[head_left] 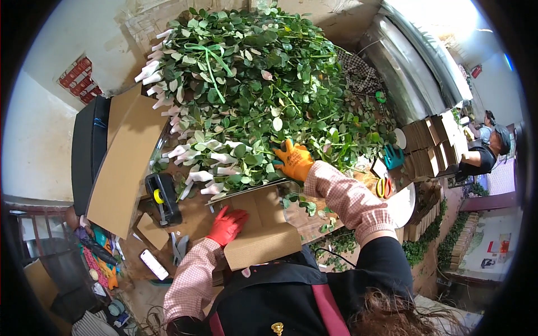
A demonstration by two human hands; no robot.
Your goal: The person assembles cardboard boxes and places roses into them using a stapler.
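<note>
My left hand (228,224), in a red glove, rests on a folded corrugated cardboard sheet (261,244), fingers somewhat bent but apart. My right hand (292,159), in an orange glove, reaches into piled leafy stems (252,95) with fingers spread; their tips are partly among the leaves, and I cannot make out anything gripped. White sleeves (221,158) cover the heads at the left ends of the stems. A metal-edged strip (252,189) runs between the cardboard and the pile. A black tape dispenser (162,199) with a yellow core sits left of my red glove.
A phone (153,264) and cardboard sheets (117,168) lie at left. Red-yellow scissors (384,187), a teal glove (393,157) and stacked cardboard (428,145) are at right. Two other people (481,159) are at the far right. Rolled wrapping (403,61) stands at upper right.
</note>
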